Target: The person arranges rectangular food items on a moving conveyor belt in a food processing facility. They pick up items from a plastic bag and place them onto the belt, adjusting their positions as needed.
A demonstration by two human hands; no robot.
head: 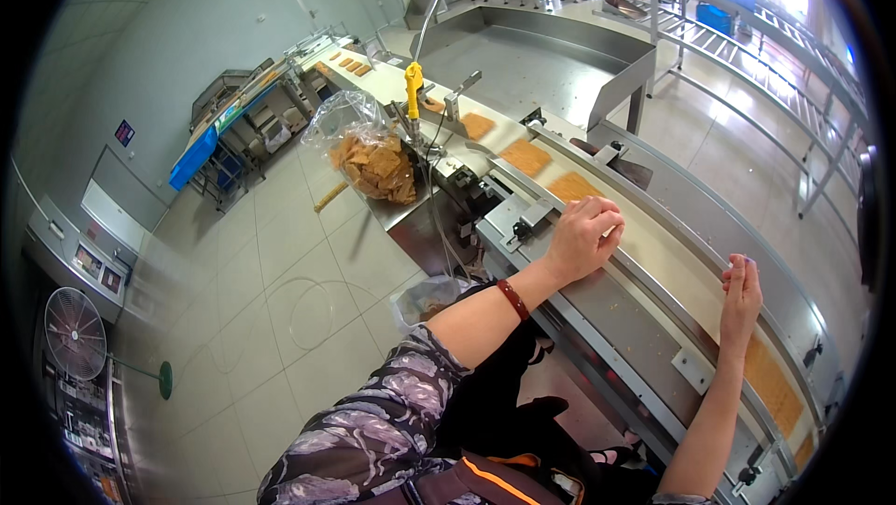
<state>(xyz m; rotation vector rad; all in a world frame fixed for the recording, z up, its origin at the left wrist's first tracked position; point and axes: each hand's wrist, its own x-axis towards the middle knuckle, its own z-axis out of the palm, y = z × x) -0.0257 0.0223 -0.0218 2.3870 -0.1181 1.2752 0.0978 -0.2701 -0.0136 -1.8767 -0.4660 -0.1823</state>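
Note:
My left hand [588,233] is at the near guide rail [654,284] of a cream conveyor belt [661,253], its fingers curled in with nothing visible in them. Just beyond its knuckles lies a flat, golden-brown biscuit-like slab [575,186]. Two more slabs, a middle one [525,157] and a farther one [479,126], follow in line up the belt. Over the belt, towards the far rail, my right hand [740,302] has its fingers bent together; whether anything small is between them is hidden. Below its wrist is a longer brown slab [773,386].
A clear plastic bag of broken brown pieces [378,165] sits left of the belt. Behind it hangs a yellow-handled air gun [413,88]. A steel tray table [518,50] stands beyond the belt, with roller racks [721,50] at right. A fan [75,333] stands far left.

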